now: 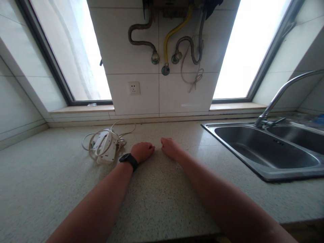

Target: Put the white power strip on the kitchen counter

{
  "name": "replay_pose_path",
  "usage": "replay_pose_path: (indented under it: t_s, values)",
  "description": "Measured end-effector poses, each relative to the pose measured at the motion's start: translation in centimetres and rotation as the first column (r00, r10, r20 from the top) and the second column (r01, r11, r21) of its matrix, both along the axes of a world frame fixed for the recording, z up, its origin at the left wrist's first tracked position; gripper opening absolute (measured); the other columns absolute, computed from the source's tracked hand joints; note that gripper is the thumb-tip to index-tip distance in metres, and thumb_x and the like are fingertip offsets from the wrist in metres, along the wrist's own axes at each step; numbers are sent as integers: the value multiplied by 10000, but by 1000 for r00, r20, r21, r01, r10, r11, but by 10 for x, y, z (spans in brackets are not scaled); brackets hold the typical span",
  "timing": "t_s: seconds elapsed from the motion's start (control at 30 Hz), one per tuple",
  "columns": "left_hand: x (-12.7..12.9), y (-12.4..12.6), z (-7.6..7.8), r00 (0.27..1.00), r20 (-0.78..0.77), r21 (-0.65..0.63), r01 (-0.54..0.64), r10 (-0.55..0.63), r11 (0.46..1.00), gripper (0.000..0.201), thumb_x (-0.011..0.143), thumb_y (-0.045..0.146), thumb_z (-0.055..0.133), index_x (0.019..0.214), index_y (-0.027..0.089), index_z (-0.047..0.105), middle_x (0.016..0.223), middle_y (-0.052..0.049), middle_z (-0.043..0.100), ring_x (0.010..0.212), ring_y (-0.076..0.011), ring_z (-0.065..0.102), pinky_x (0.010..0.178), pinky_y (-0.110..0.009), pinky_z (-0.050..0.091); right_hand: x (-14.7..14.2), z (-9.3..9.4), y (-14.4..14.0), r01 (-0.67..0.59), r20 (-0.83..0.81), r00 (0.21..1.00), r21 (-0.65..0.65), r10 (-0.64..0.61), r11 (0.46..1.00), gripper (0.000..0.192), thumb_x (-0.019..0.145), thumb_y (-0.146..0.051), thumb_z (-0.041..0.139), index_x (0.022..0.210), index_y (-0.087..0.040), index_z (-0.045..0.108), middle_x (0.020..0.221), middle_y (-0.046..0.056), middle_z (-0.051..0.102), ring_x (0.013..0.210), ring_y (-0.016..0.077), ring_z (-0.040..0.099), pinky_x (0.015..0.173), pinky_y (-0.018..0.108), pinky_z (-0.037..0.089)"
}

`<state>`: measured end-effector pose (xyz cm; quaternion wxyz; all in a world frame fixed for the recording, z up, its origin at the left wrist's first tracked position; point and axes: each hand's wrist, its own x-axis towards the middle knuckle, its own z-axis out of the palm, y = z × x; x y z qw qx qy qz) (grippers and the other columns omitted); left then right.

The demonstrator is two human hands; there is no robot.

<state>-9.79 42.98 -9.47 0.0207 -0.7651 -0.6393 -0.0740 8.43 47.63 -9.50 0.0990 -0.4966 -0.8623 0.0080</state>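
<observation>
Table (50,175): speckled stone top, carrying everything below; both forearms lie stretched across it, so its surface takes their weight.

Windows (76,50): two bright panes well beyond the hands, one to each side, over a low sill.

Tiled wall (152,94): straight ahead of the hands, between the panes; corrugated hoses (141,37), one of them yellow, loop down from a fitting at the top edge, and a wall socket (134,88) sits lower, up and slightly left of the left hand.

Sink (265,152): stainless, two bowls, well to the right of the right hand; a curved tap (283,91) stands at its back rim, placed to swing over either bowl.

Power strip (105,148): white, with its cord coiled loosely round it, lying flat just left of the left hand, near but apart; it probably rests there to be close to the socket.

Left hand (143,152): grip curled loosely shut, knuckles up, holding nothing, resting on the table. A black wristwatch (128,159) sits on the wrist.

Right hand (171,147): likewise curled closed and empty, resting on the table just beside the left, fingertips near but apart.
</observation>
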Motion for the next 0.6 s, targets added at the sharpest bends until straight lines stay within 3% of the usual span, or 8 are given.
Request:
replay_pose_path:
  t_s: [0.6]
  values:
    - [3,-4,4,998,56,44,-24,22,999,435,930,480,351,844,201,674,867,-104,703,779,-215,639,638,-306,388,-1,3,0,-2,47,999,-23,3,1000,274,847,-80,421,1021,-136,625,1021,151,679,969,210,628,773,275,410]
